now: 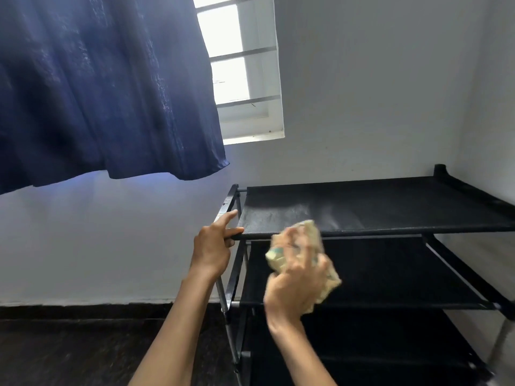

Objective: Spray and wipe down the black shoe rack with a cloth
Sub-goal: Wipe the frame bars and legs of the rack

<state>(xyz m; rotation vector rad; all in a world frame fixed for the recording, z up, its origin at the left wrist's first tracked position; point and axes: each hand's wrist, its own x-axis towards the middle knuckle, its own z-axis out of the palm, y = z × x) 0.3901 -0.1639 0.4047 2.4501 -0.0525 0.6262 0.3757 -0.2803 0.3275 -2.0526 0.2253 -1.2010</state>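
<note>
The shoe rack (362,207) has matt black fabric shelves on seemingly metal tubes; the cloth (306,232) looks soft.

Black shoe rack (376,207) sits in the corner, 3 fabric shelves showing, top 1 streaked pale in the middle. Crumpled cream cloth (306,240), blurry, is at the top shelf's front edge.

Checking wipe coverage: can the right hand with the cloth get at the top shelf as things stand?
Probably yes. The right hand grips the cloth just in front of the top shelf, with nothing lying on it; the left hand only holds the corner.
</note>
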